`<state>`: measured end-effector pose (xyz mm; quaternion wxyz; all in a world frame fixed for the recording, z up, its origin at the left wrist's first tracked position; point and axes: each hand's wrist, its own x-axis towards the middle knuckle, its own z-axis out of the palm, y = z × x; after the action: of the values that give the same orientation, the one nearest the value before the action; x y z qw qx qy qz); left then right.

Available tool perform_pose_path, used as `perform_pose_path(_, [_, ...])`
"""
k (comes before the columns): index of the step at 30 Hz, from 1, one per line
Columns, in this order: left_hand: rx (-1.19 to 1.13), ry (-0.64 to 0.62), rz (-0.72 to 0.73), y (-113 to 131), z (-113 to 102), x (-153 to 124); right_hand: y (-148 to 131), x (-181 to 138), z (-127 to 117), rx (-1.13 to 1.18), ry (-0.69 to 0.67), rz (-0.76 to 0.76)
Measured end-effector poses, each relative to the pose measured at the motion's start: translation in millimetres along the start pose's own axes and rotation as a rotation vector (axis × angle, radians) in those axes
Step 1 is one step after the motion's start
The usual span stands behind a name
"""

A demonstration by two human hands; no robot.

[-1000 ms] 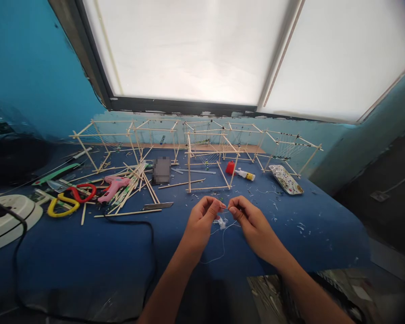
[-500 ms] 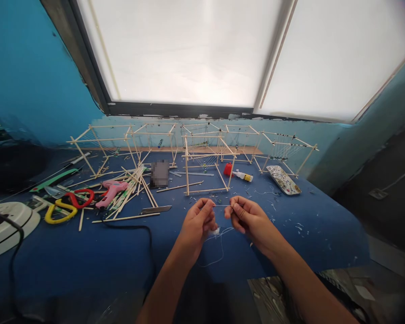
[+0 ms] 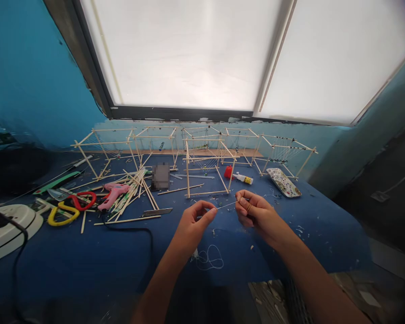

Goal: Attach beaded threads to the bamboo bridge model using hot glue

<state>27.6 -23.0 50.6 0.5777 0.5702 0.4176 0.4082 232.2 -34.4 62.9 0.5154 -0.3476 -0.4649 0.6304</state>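
A thin white thread (image 3: 227,206) runs taut between my two hands, above the blue tabletop. My left hand (image 3: 196,222) pinches one end between thumb and forefinger. The other end is held by my right hand (image 3: 254,210), its fingers curled in and the thumb pressed against them. Below the hands, a loose loop of white thread (image 3: 211,261) lies on the table, partly beside my left wrist. Just beyond the hands stands an open frame of wooden sticks (image 3: 207,193), with fine strings and small beads inside it.
More stick frames (image 3: 292,146) line the wall. Leftward lie a pink glue gun (image 3: 114,194), scissors (image 3: 63,213), a blade (image 3: 157,211), loose sticks (image 3: 130,193) and a white power strip (image 3: 11,229). A glue bottle (image 3: 243,178) and a patterned tray (image 3: 283,182) are at right.
My hands have moved apart, stretching a longer piece of thread between them. My right hand shifted rightward and slightly up. The loose thread loop now lies lower on the table.
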Motion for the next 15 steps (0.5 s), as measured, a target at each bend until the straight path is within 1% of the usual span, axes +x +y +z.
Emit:
perform_pose_path(3, [-0.025,-0.006,0.014,-2.4,-0.1,0.3,2.3,1.6,0.7,-0.039,0.021,-0.006])
perform_pose_path(8, [-0.074,0.023,0.021,-4.4,0.1,3.5,6.2,7.2,0.7,-0.208,0.118,-0.065])
perform_pose_path(15, [-0.072,0.016,-0.002,-0.3,4.0,0.6,2.8,1.9,6.3,-0.277,0.086,-0.133])
